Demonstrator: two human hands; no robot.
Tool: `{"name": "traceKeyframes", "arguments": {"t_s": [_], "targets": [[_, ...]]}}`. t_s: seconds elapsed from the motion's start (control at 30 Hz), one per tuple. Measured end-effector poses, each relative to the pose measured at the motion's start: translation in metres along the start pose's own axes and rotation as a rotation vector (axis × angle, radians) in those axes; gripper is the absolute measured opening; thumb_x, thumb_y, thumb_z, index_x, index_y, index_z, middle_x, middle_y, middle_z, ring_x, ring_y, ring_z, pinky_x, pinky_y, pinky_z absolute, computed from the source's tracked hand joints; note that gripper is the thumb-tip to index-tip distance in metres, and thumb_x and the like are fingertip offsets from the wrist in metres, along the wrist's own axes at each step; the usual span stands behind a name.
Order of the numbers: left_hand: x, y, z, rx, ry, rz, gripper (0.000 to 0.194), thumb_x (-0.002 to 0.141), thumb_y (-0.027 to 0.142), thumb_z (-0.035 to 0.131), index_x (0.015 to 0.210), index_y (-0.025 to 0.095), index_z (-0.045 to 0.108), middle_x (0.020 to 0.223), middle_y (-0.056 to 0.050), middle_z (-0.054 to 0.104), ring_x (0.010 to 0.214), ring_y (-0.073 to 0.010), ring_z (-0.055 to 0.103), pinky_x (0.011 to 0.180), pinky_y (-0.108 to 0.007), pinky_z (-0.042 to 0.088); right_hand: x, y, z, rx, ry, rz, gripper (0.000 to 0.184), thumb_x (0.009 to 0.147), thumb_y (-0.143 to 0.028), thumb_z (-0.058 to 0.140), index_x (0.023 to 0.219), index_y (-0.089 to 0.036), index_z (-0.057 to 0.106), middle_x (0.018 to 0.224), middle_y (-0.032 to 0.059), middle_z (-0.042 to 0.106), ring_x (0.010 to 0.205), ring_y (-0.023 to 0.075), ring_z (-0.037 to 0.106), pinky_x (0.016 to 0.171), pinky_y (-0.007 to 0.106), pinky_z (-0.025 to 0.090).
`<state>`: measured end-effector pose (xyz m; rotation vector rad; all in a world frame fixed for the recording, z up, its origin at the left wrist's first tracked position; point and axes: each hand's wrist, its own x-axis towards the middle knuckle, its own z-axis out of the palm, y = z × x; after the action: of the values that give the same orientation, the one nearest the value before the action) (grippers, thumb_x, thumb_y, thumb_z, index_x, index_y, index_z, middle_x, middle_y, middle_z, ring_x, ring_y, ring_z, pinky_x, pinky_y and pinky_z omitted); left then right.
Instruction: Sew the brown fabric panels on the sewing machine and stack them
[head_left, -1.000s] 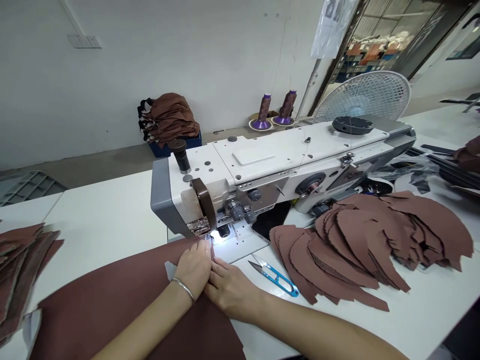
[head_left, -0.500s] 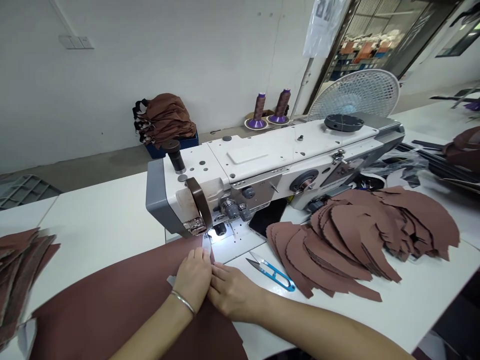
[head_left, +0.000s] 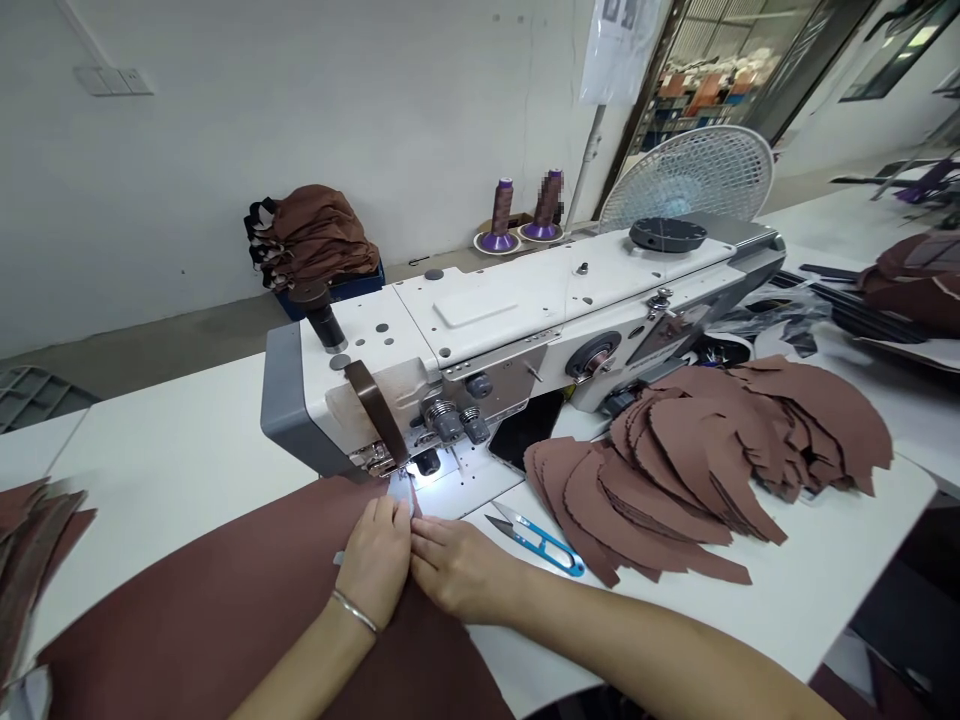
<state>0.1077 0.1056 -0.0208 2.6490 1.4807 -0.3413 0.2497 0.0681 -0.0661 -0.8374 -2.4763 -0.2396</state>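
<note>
A large brown fabric panel (head_left: 202, 580) lies over the left front of the table, its edge running up to the needle area of a white sewing machine (head_left: 480, 300). My left hand (head_left: 375, 550), with a silver bangle at the wrist, presses on the panel with fingers closed over its edge. Against it, my right hand (head_left: 461, 568) pinches the same edge from the right side. A pale strip (head_left: 400, 488) shows between the fingertips and the lit presser foot. Just right of my hands lie blue-handled thread snips (head_left: 538, 540). The fingertips' undersides are hidden.
Curved brown cut pieces (head_left: 690, 470) are stacked on the right, a dark phone (head_left: 525, 432) beside them. More brown pieces (head_left: 45, 560) lie at the left edge. Behind the machine stand thread cones (head_left: 501, 212), a fan (head_left: 690, 180) and a blue bin (head_left: 367, 285) of brown fabric.
The view has shifted slightly, so most things sit further left. Both hands keep their hold on the panel's edge, and more of the pale strip shows in front of the fingertips.
</note>
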Motion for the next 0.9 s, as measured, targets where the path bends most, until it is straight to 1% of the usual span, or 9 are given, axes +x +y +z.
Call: {"name": "traceKeyframes", "arguments": {"t_s": [0.1, 0.2, 0.37, 0.43, 0.53, 0.63, 0.7, 0.8, 0.9], "targets": [[0.000, 0.000, 0.001, 0.009, 0.015, 0.007, 0.035, 0.089, 0.007, 0.033, 0.110, 0.014, 0.059, 0.099, -0.009, 0.059, 0.094, -0.0224, 0.053, 0.085, -0.034, 0.045, 0.000, -0.001, 0.001, -0.008, -0.005, 0.009, 0.021, 0.091, -0.010, 0.042, 0.099, -0.003, 0.061, 0.101, 0.0178, 0.064, 0.104, 0.0255, 0.057, 0.100, 0.039, 0.042], [0.006, -0.002, 0.004, -0.028, 0.026, 0.003, 0.032, 0.089, 0.008, 0.034, 0.105, 0.014, 0.061, 0.099, -0.009, 0.059, 0.095, -0.0227, 0.052, 0.086, -0.035, 0.045, 0.001, 0.000, 0.004, -0.012, -0.009, 0.027, 0.022, 0.092, -0.009, 0.040, 0.098, -0.004, 0.060, 0.100, 0.0172, 0.064, 0.100, 0.0243, 0.058, 0.099, 0.039, 0.043], [0.011, -0.009, 0.011, -0.103, 0.138, 0.041, 0.029, 0.089, 0.010, 0.036, 0.103, 0.016, 0.061, 0.097, -0.008, 0.057, 0.093, -0.0207, 0.051, 0.086, -0.034, 0.044, 0.002, 0.004, 0.007, 0.001, -0.005, 0.030, 0.022, 0.093, -0.010, 0.039, 0.097, -0.005, 0.060, 0.099, 0.0158, 0.064, 0.099, 0.0233, 0.058, 0.097, 0.038, 0.045], [0.009, -0.014, 0.012, -0.090, 0.173, 0.030, 0.029, 0.088, 0.013, 0.040, 0.106, 0.018, 0.061, 0.097, -0.009, 0.056, 0.093, -0.0225, 0.050, 0.082, -0.036, 0.045, 0.002, 0.004, 0.005, 0.006, -0.006, 0.027, 0.022, 0.092, -0.009, 0.039, 0.096, -0.004, 0.060, 0.094, 0.0150, 0.065, 0.097, 0.0235, 0.058, 0.093, 0.037, 0.047], [0.004, -0.024, 0.015, -0.100, 0.213, 0.036, 0.036, 0.084, 0.010, 0.041, 0.112, 0.019, 0.061, 0.096, -0.009, 0.054, 0.092, -0.0235, 0.049, 0.079, -0.036, 0.045, 0.003, 0.005, 0.001, 0.002, -0.011, 0.030, 0.022, 0.092, -0.008, 0.040, 0.090, -0.005, 0.061, 0.091, 0.0143, 0.064, 0.095, 0.0235, 0.058, 0.092, 0.036, 0.048], [0.005, -0.035, 0.022, -0.195, 0.270, 0.127, 0.036, 0.088, 0.010, 0.032, 0.106, 0.016, 0.063, 0.091, -0.008, 0.055, 0.087, -0.0198, 0.051, 0.079, -0.033, 0.047, 0.003, 0.005, -0.002, -0.005, -0.020, 0.035, 0.022, 0.091, -0.007, 0.040, 0.085, -0.006, 0.061, 0.089, 0.0134, 0.064, 0.093, 0.0225, 0.059, 0.092, 0.035, 0.048], [0.008, -0.043, 0.028, -0.230, 0.323, 0.192, 0.038, 0.090, 0.013, 0.027, 0.102, 0.016, 0.063, 0.091, -0.008, 0.056, 0.087, -0.0186, 0.051, 0.080, -0.032, 0.048, 0.003, 0.005, -0.002, -0.016, -0.009, 0.040, 0.022, 0.092, -0.007, 0.040, 0.087, -0.005, 0.061, 0.091, 0.0142, 0.064, 0.095, 0.0227, 0.060, 0.092, 0.035, 0.048], [0.013, -0.055, 0.034, -0.207, 0.374, 0.293, 0.040, 0.090, 0.011, 0.027, 0.103, 0.017, 0.064, 0.094, -0.008, 0.060, 0.088, -0.0182, 0.053, 0.081, -0.032, 0.049, 0.001, 0.004, -0.001, -0.035, 0.011, 0.046, 0.022, 0.093, -0.007, 0.038, 0.091, -0.006, 0.060, 0.096, 0.0167, 0.064, 0.103, 0.0229, 0.058, 0.095, 0.037, 0.048], [0.018, -0.067, 0.037, -0.132, 0.413, 0.377, 0.043, 0.086, 0.005, 0.029, 0.109, 0.016, 0.063, 0.099, -0.010, 0.062, 0.089, -0.0197, 0.055, 0.081, -0.034, 0.051, 0.001, 0.004, 0.001, -0.043, 0.018, 0.043, 0.023, 0.094, -0.007, 0.037, 0.092, -0.007, 0.060, 0.098, 0.0170, 0.065, 0.105, 0.0222, 0.058, 0.097, 0.037, 0.047]]}}
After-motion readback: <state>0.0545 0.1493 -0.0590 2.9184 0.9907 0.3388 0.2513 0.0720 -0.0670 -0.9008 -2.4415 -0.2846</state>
